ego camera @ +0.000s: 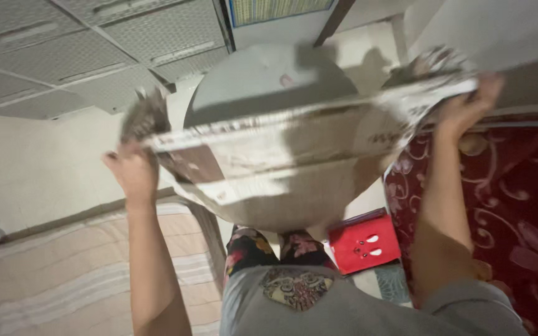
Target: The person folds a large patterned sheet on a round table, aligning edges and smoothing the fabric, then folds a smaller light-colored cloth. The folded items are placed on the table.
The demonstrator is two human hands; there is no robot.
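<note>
Down low on the floor, a small red square box (365,243) with white marks sits between a dark red carpet with pale swirls (518,186) and a striped pink and cream mat (63,274). Pale floor (32,155) shows on the left side. Both arms hold up a big grey, worn cloth (281,143), stretched wide and blurry. Left hand (133,169) is closed on its left edge. Right hand (468,106) is closed on its right edge.
</note>
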